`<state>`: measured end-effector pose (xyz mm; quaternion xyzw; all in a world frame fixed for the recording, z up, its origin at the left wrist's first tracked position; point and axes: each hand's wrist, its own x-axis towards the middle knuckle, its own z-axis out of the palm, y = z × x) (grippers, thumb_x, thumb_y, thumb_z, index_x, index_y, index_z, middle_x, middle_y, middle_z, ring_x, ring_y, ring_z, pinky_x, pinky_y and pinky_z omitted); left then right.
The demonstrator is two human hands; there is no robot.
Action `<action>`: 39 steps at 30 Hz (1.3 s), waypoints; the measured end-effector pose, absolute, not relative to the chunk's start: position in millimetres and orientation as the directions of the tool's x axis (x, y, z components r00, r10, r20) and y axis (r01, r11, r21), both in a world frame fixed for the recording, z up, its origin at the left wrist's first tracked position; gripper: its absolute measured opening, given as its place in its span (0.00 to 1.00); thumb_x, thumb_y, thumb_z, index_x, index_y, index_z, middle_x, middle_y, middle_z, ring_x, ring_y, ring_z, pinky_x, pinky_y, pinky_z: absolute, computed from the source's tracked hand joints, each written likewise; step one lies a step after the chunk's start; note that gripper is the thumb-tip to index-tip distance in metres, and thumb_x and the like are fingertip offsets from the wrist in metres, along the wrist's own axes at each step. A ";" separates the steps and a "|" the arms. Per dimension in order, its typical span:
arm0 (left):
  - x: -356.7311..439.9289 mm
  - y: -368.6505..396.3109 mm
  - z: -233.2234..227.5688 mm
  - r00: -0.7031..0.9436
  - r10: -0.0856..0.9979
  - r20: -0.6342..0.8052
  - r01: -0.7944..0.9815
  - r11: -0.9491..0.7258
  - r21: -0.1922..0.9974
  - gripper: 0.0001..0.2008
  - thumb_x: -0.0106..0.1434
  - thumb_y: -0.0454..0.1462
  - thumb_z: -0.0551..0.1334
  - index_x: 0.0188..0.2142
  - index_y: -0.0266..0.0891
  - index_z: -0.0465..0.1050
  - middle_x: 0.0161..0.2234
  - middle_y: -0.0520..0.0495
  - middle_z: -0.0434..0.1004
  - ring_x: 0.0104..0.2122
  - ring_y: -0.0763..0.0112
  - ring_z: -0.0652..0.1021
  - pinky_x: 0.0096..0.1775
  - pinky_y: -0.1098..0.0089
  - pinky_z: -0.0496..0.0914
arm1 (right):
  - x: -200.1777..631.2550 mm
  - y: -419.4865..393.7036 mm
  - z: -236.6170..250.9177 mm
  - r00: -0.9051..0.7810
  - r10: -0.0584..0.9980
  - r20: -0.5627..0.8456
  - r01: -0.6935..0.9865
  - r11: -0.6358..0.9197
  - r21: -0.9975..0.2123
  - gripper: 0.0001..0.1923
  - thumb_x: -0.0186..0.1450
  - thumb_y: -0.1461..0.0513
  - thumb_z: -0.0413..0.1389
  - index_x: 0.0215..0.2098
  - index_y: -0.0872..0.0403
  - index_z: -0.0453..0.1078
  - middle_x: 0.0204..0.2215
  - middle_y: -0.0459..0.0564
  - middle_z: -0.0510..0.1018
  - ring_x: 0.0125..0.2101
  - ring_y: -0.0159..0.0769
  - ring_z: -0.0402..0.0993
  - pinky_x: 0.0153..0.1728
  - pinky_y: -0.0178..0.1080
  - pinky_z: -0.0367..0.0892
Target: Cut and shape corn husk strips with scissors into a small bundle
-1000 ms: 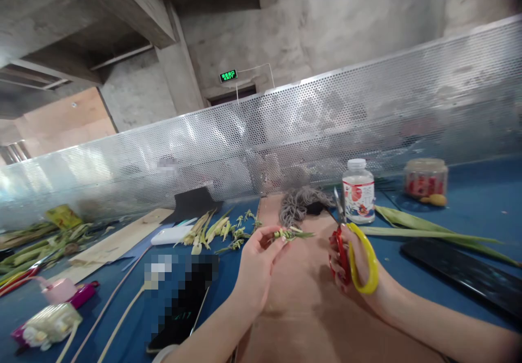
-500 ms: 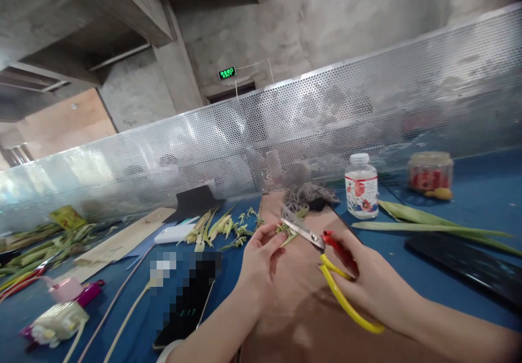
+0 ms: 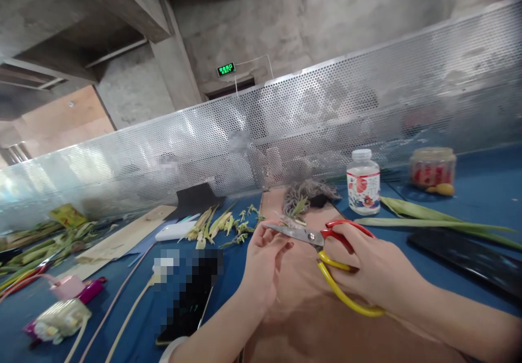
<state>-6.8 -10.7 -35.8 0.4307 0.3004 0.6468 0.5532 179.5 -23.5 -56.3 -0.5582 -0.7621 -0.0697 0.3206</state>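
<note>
Red-and-yellow-handled scissors (image 3: 312, 237) are in my right hand (image 3: 373, 265), which is closed around the handles. Their blades point left and reach the fingertips of my left hand (image 3: 263, 262). Those fingers are pinched together on a small green sprig, now almost wholly hidden by fingers and blade. Whether the blades touch it I cannot tell. Both hands are above a brown board (image 3: 302, 276). Beyond the blades lies a tangled grey stringy bundle (image 3: 299, 194) with a green leaf (image 3: 300, 206) by it. Cut green pieces (image 3: 240, 235) and pale yellow-green leaf pieces (image 3: 206, 227) lie left of my left hand.
A labelled bottle (image 3: 362, 183) and a jar (image 3: 433, 168) stand back right, near long green leaves (image 3: 432, 222) and a dark phone (image 3: 460, 262). Another phone (image 3: 187, 303), cables and chargers (image 3: 63, 319) lie left. A perforated metal partition (image 3: 204, 140) closes the far side.
The scissor blades have shifted left over my left fingertips, and the handles have spread apart. The sprig that showed at my left fingers is now mostly covered.
</note>
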 end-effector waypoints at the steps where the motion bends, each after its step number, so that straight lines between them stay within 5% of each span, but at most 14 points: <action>1: -6.8 -10.4 -35.7 -0.018 0.974 0.224 -0.457 -0.207 0.865 0.11 0.50 0.30 0.68 0.32 0.39 0.70 0.35 0.51 0.76 0.34 0.77 0.75 0.39 0.74 0.68 | 179.2 -23.2 -55.9 -0.173 0.811 0.559 0.896 0.365 -0.252 0.18 0.57 0.55 0.54 0.45 0.51 0.63 0.32 0.50 0.79 0.27 0.48 0.77 0.25 0.42 0.67; 10: -5.0 -9.6 -33.2 -0.041 0.967 0.252 -0.429 -0.245 0.870 0.12 0.49 0.31 0.69 0.32 0.40 0.70 0.35 0.51 0.76 0.34 0.76 0.75 0.38 0.73 0.69 | 178.8 -22.6 -50.3 -0.228 0.791 0.568 0.923 0.362 -0.134 0.13 0.59 0.54 0.52 0.40 0.50 0.66 0.42 0.48 0.75 0.33 0.45 0.76 0.21 0.39 0.61; 25: -1.6 -12.0 -29.2 -0.044 0.959 0.280 -0.419 -0.272 0.866 0.11 0.47 0.31 0.70 0.29 0.40 0.71 0.30 0.53 0.76 0.33 0.75 0.76 0.38 0.72 0.71 | 185.4 -20.4 -55.4 -0.273 0.632 0.725 0.931 0.363 0.035 0.15 0.58 0.52 0.53 0.38 0.52 0.65 0.39 0.48 0.78 0.28 0.45 0.77 0.17 0.39 0.62; 39: -1.9 -12.9 -31.6 -0.002 0.966 0.257 -0.464 -0.229 0.856 0.11 0.48 0.30 0.70 0.29 0.40 0.71 0.32 0.53 0.77 0.32 0.75 0.76 0.37 0.73 0.72 | 187.2 -16.5 -55.7 -0.298 0.561 0.772 0.897 0.442 0.025 0.18 0.59 0.50 0.52 0.40 0.53 0.67 0.40 0.50 0.78 0.31 0.40 0.78 0.19 0.36 0.58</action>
